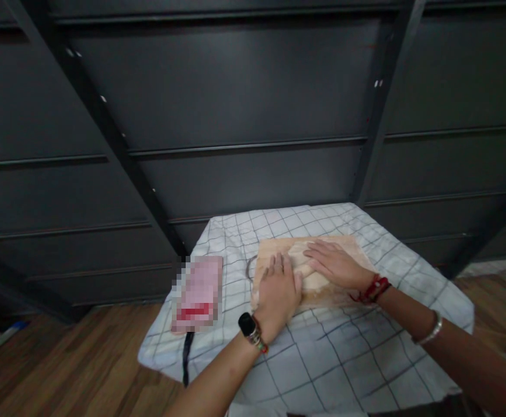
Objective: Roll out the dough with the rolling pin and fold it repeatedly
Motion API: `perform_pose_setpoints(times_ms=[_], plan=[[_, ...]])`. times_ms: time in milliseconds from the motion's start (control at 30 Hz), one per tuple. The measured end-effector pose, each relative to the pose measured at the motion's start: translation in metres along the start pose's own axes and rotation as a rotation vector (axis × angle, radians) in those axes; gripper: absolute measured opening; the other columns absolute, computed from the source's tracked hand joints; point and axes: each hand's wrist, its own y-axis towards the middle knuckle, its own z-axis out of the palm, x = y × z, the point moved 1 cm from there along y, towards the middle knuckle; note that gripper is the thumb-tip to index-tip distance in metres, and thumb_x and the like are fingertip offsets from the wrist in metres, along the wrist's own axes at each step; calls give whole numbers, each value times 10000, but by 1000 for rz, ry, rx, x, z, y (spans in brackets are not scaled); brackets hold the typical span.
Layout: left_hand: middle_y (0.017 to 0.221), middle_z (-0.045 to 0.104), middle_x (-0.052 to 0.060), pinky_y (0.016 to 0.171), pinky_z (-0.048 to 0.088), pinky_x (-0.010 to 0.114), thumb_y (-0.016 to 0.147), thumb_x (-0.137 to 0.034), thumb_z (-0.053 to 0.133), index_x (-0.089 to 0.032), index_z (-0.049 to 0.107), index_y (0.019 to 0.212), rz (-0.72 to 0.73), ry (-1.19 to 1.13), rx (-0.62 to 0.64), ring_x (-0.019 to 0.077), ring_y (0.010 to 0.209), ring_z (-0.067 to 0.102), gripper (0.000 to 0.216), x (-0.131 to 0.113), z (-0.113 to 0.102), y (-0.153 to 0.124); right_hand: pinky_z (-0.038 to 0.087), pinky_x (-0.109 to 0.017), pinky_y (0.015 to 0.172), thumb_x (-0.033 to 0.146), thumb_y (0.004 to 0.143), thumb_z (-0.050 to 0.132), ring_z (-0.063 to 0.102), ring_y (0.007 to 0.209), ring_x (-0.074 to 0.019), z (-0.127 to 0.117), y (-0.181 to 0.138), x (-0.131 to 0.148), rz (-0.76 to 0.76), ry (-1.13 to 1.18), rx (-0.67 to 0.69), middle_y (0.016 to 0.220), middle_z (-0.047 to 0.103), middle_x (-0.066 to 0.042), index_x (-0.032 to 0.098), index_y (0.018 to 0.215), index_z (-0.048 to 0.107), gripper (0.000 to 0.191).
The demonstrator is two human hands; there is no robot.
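Note:
A wooden board [355,243] lies on the cloth-covered table, with a thin dark loop at its left end. On the board is a pale, flat piece [316,282] that looks like dough; its outline is partly hidden by the hands. My left hand [279,292] lies palm down on the left part of the board, fingers stretched out, thumb beside the pale piece. My right hand [337,265] rests flat across the right part of the pale piece, fingers extended to the left. Neither hand grips anything.
A white checked cloth [322,359] covers the small table. To the left of the board lies a blurred-out pink item [201,284], with a black strap [186,359] hanging toward the table edge. Dark metal panels [248,87] rise behind; wooden floor [105,353] surrounds the table.

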Motion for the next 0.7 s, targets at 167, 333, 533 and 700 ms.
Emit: perform_pose_setpoints(times_ms=[167, 333, 533, 700], plan=[[1398, 420, 216, 1053, 319, 380, 956, -315, 243, -4, 365, 1368, -101, 32, -29, 282, 1317, 369, 530, 18, 7, 22, 228, -542, 1050, 417, 971, 230, 284, 1350, -285, 5, 44, -3, 55, -46, 51, 1420, 444, -69, 237, 1338, 487, 483], [1410, 388, 243, 1027, 345, 425, 960, -334, 248, 19, 373, 1355, -161, 33, -3, 311, 1323, 344, 544, 28, 9, 45, 279, -459, 1044, 372, 971, 248, 316, 1332, -250, 16, 89, -9, 46, -22, 111, 1405, 467, -50, 226, 1344, 481, 463], [1401, 415, 208, 986, 392, 412, 967, -303, 233, -27, 407, 1332, -179, 4, 86, 288, 1302, 374, 489, 33, 10, 55, 329, -405, 1020, 352, 967, 282, 351, 1298, -261, 21, 120, -11, 8, 8, 167, 1395, 476, -71, 162, 1371, 445, 475], [1347, 474, 199, 952, 413, 414, 967, -304, 237, -54, 473, 1266, -216, 14, 137, 294, 1259, 419, 455, 32, 5, 57, 327, -365, 1028, 340, 971, 284, 388, 1268, -220, 21, 131, -11, 17, 15, 169, 1368, 504, -66, 175, 1369, 447, 461]])
